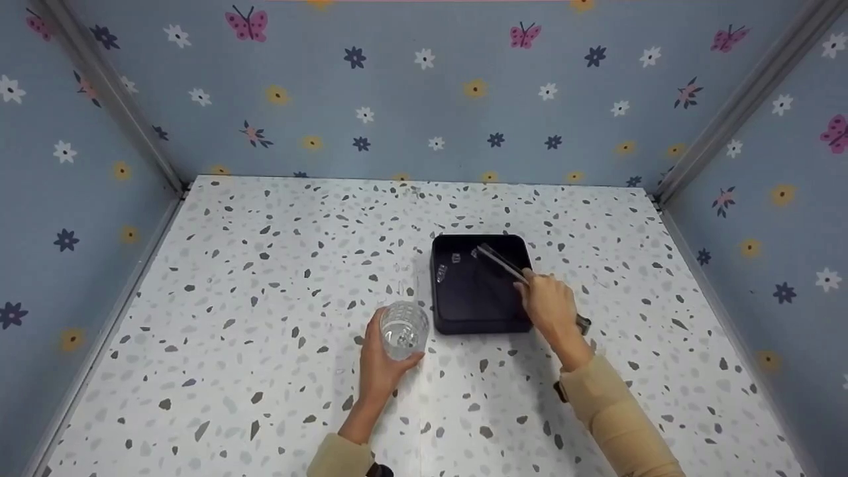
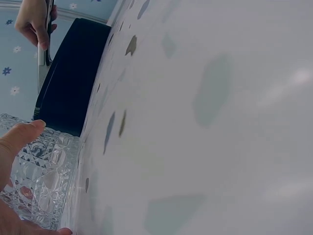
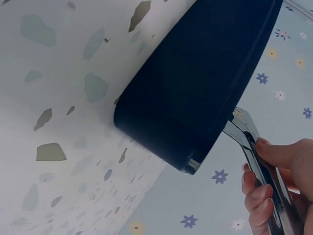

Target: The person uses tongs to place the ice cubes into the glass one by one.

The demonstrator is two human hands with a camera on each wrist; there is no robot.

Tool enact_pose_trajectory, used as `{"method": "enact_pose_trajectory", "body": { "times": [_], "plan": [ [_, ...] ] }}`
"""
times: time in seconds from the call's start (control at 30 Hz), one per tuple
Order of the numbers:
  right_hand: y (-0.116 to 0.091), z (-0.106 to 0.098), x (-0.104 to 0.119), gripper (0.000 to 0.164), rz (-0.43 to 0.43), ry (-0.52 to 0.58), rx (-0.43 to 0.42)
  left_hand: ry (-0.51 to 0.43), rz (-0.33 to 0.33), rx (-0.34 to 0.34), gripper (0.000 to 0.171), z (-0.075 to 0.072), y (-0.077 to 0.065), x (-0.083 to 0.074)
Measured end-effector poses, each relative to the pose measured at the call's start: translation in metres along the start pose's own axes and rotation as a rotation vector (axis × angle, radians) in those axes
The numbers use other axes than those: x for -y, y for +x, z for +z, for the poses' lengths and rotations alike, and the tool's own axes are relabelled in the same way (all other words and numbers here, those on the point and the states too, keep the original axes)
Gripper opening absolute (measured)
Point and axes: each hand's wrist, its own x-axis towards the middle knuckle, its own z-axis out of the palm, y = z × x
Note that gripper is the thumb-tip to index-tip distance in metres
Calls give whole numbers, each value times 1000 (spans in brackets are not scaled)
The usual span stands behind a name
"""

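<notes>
My left hand (image 1: 379, 374) grips a clear cut-glass tumbler (image 1: 414, 318) standing on the speckled tabletop, its thumb and fingers round the side. Several clear pieces lie at the bottom of the glass. To its right sits a dark square tray (image 1: 482, 326) with raised walls. My right hand (image 1: 551, 306) holds metal tongs (image 3: 249, 142) over the tray's right wall, with the tips reaching down inside. One small clear cube (image 1: 475, 253) is right at those tips. Another clear cube (image 1: 456, 258) and a longer clear piece (image 1: 441, 273) lie near the tray's left side.
The white tabletop (image 1: 252, 344) has grey speckles and runs back to a blue flowered wall panel (image 1: 397, 86). Similar panels stand at left and right, joined by grey corner posts (image 1: 112, 99). The tumbler stands close to the tray's left front corner.
</notes>
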Motion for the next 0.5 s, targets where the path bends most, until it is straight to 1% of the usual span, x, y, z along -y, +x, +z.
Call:
{"method": "enact_pose_trajectory", "body": {
  "times": [0.2,0.33,0.5],
  "plan": [
    [-8,-9,11,16,-65,30,-44,-54,11,0,98,0,0,1],
    [-14,-15,20,19,-104,45,-71,-59,22,-6,99,0,0,1],
    [-22,-25,33,21,-178,71,-97,-49,20,-7,98,0,1,1]
  ]
}}
